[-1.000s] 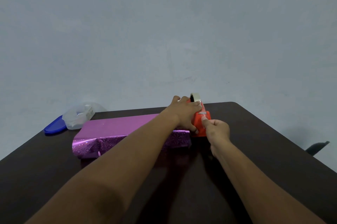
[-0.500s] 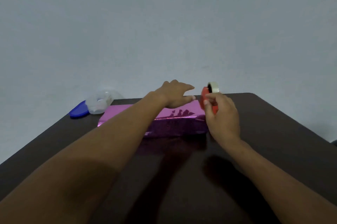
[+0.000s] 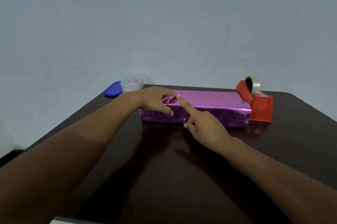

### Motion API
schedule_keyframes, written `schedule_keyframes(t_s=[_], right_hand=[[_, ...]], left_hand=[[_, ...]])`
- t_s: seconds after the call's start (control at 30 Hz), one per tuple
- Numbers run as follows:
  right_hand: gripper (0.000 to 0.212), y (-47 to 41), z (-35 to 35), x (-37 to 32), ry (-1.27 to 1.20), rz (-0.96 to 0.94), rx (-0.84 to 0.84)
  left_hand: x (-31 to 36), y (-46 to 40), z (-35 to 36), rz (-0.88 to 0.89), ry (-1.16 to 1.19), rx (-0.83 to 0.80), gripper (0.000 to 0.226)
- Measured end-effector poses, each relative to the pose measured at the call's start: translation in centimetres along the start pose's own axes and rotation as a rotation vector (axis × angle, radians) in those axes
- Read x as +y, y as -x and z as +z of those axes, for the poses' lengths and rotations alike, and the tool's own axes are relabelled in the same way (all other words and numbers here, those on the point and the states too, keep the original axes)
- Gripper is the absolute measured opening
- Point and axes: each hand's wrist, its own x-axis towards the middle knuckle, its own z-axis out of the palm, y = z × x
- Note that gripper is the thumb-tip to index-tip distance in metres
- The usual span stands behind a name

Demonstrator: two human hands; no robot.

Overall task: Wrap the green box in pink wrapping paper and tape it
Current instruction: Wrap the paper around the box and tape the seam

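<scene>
The left hand [image 3: 155, 100] lies over the left part of the wrapped box [image 3: 206, 108], fingers loosely curved, thumb against the near face, gripping nothing that can be made out. The right hand [image 3: 204, 125] stretches its index finger up onto the top near edge, other fingers curled, nothing in them. The box is long and flat, covered in shiny pink foil paper, smooth on top and speckled on the near face; it sits toward the far edge of the dark glossy table [image 3: 182, 178], with bare tabletop nearer the person. A red tape dispenser [image 3: 257, 103] with a clear roll touches the box's right end. At the far left corner are a blue lid [image 3: 113, 89] and a clear plastic container [image 3: 134, 84]
</scene>
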Motion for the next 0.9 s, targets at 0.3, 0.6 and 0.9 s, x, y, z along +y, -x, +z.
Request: schedule_keyframes(t_s=[0.3,0.6,0.9], right_hand=[[0.095,-1.5,0.8,-1.5,0.054,0.026,0.076],[0.085,-2.8,1.0,-2.9,0.267,0.129,0.109],[0.084,-3.7,1.1,-3.3,0.372,0.187,0.134]], left_hand=[[-0.3,0.5,0.6,0.011,0.039,0.041,0.071],[0.3,0.7,0.4,-0.004,0.024,0.041,0.062],[0.5,0.7,0.1,-0.005,0.032,0.028,0.069]])
